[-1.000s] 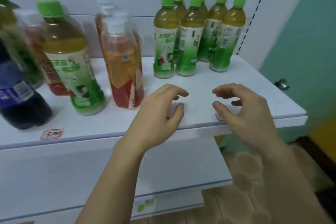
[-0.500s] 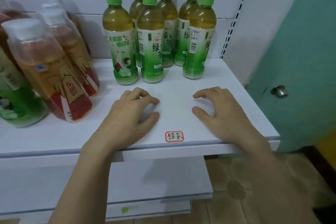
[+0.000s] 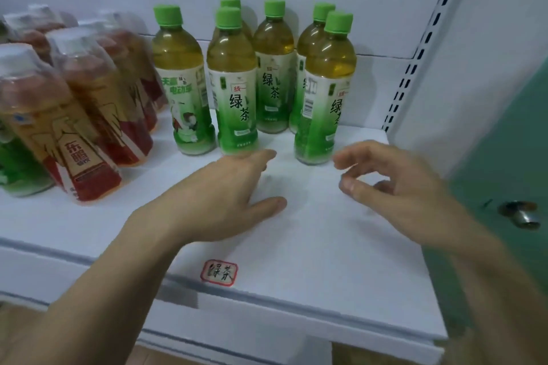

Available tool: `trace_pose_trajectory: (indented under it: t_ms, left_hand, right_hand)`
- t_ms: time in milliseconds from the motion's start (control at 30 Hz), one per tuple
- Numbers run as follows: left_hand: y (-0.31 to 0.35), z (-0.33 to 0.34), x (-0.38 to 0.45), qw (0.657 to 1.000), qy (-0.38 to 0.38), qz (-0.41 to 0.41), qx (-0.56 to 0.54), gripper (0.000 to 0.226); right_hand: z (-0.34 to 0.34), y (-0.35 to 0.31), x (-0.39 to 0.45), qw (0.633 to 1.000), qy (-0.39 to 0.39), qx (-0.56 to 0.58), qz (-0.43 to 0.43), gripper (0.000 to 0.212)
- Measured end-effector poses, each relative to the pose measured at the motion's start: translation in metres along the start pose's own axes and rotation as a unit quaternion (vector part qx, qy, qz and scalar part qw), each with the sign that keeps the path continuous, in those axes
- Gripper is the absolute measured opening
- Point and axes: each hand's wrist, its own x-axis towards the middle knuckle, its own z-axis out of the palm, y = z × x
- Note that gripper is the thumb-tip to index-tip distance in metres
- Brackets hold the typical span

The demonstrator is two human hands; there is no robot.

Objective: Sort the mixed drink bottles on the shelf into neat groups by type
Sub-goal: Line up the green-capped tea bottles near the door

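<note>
Head view: a white shelf [image 3: 311, 246] is seen from above, with both hands held low over its bare front part. The left hand [image 3: 219, 195] is stretched forward with fingers [image 3: 261, 157] nearly straight and released; nothing is held, and the fingertips are just beside the foot of a green tea bottle. The right hand [image 3: 397, 184] is loosely curled and nothing is grasped by it; it is blurred, so it cannot be told whether the shelf is touched.

Six green tea bottles [image 3: 234, 83] with green caps are gathered upright at the back right of the shelf, close together. One of them, the leftmost bottle [image 3: 184, 83], carries a different label, so it is possibly another brand of the same type. A red-framed tag [image 3: 219, 272] is stuck on the front edge of the shelf below this group. To the left, several red tea bottles [image 3: 89, 115] with white caps are grouped. At the far left edge, part of a green bottle [image 3: 14, 169] is seen behind the red ones.

The task is judged to be mostly done on this part: the green group is formed, though not yet in straight rows. The green bottle at the left is probably still to be moved. What lies further left is not shown.
</note>
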Motion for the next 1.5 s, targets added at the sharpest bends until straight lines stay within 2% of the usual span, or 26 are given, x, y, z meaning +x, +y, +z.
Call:
trace_pose_trajectory:
  t_ms: [67,133,200,267,333,467,567,667,933,1100,1167,1233,1300,1400,1500]
  left_hand:
    - [0.018,-0.003,0.023,0.999,0.017,-0.032,-0.005,0.084]
    - [0.032,-0.003,0.041,0.998,0.015,-0.065,0.021,0.078]
    - [0.041,0.004,0.044,0.994,-0.001,-0.102,0.044,0.064]
    - [0.041,0.013,0.032,0.986,0.008,-0.153,0.070,0.056]
    - [0.033,0.018,0.013,0.969,0.044,-0.220,0.102,0.058]
    - [0.011,0.014,-0.024,0.941,0.106,-0.316,0.053,0.059]
    - [0.002,0.010,-0.048,0.921,0.119,-0.368,0.048,0.054]
    - [0.001,0.008,-0.069,0.904,0.128,-0.406,0.048,0.048]
    - [0.007,0.010,-0.092,0.906,0.092,-0.408,0.067,0.038]
    - [0.008,0.006,-0.087,0.932,0.031,-0.352,0.081,0.041]
    - [0.014,-0.001,-0.079,0.935,0.008,-0.341,0.095,0.037]
    - [0.021,-0.007,-0.068,0.938,0.013,-0.327,0.112,0.032]
    - [0.032,-0.012,-0.057,0.946,0.004,-0.303,0.119,0.033]
    - [0.049,-0.011,-0.019,0.974,-0.011,-0.221,0.055,0.037]
    - [0.065,-0.001,0.053,0.985,0.027,-0.169,-0.017,0.045]
  right_hand:
    - [-0.010,0.014,0.029,0.995,0.100,0.017,-0.007,0.036]
    - [-0.012,0.024,0.060,0.992,0.121,0.013,0.024,0.062]
    - [-0.006,0.030,0.084,0.997,0.058,-0.005,0.051,0.077]
    - [0.005,0.036,0.097,0.998,0.006,-0.050,0.024,0.073]
    - [0.010,0.039,0.102,0.997,-0.003,-0.075,-0.011,0.068]
    - [0.023,0.026,0.103,0.991,-0.098,-0.058,-0.066,0.052]
    - [0.049,0.001,0.102,0.976,-0.168,-0.069,-0.118,0.056]
    - [0.087,-0.029,0.103,0.964,-0.176,-0.106,-0.169,0.066]
    - [0.160,-0.067,0.116,0.970,-0.162,-0.074,-0.164,0.069]
    - [0.135,-0.053,0.113,0.969,-0.208,-0.063,-0.118,0.068]
    - [0.104,-0.039,0.114,0.965,-0.225,-0.081,-0.106,0.050]
    - [0.067,-0.021,0.115,0.970,-0.197,-0.094,-0.104,0.024]
    - [0.031,-0.001,0.116,0.982,-0.140,-0.084,-0.091,0.010]
    - [-0.018,0.015,0.128,0.993,0.021,-0.059,-0.100,0.007]
    - [-0.055,0.007,0.162,0.967,0.193,-0.058,-0.154,0.006]
